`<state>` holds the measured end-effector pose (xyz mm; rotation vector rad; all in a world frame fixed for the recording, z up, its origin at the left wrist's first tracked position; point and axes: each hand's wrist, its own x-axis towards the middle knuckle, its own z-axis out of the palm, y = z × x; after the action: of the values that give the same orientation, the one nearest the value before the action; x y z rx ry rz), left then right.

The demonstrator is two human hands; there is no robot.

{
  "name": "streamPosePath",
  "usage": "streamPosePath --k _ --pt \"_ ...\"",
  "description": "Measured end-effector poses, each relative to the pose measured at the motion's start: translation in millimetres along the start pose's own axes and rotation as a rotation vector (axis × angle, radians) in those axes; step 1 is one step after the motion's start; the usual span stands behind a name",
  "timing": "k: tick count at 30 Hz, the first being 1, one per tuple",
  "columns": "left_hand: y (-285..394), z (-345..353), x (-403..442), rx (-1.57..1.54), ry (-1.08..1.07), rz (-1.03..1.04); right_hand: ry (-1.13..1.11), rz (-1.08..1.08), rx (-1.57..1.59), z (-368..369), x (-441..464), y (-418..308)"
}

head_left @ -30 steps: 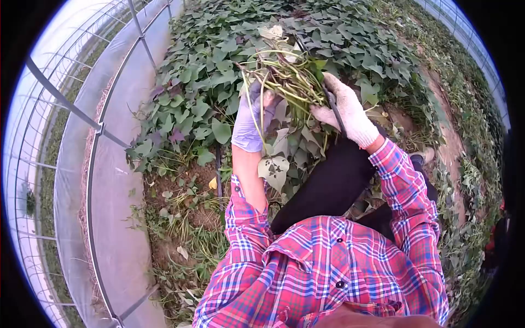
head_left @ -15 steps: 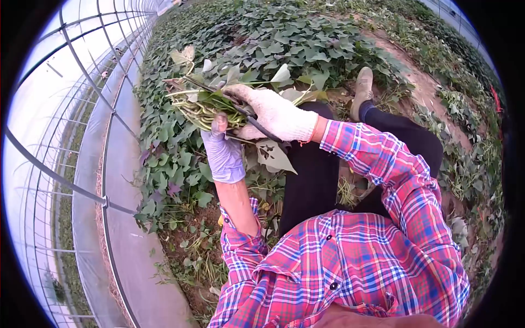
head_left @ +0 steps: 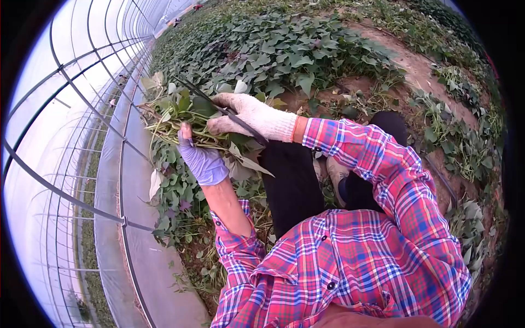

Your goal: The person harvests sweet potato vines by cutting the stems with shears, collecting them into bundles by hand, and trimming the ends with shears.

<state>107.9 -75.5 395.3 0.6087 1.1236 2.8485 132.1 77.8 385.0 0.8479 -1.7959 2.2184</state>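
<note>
A bundle of cut green vines (head_left: 175,117) with leaves lies across both hands at the upper left of the view. My left hand (head_left: 201,158), in a thin purple glove with a bare thumb tip, is wrapped round the bundle from below. In a white knitted glove, my right hand (head_left: 249,116) is closed on a dark strap-like strip (head_left: 240,121) that runs slantwise over the stems. Its fingers also touch the vines. Some leaves hang below the right hand, over the dark trouser leg.
Leafy green plants (head_left: 273,49) cover the ground ahead. Bare soil (head_left: 421,71) and loose vines lie to the right. Metal greenhouse pipes (head_left: 123,221) and plastic sheeting (head_left: 158,273) run along the left. A shoe (head_left: 337,174) shows between the legs.
Both hands and the bundle have moved left in view, as the view itself shifted. The right hand has gone from the bundle's right side to over its top. The right leg has drawn in.
</note>
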Motion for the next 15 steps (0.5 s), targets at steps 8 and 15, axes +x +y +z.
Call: streamPosePath --k 8,15 --pt "49 54 42 0.205 -0.197 0.196 0.321 -0.085 0.228 -61 -21 -50" --pt "74 113 59 0.492 -0.084 0.414 0.385 0.113 0.221 -183 -74 -17"
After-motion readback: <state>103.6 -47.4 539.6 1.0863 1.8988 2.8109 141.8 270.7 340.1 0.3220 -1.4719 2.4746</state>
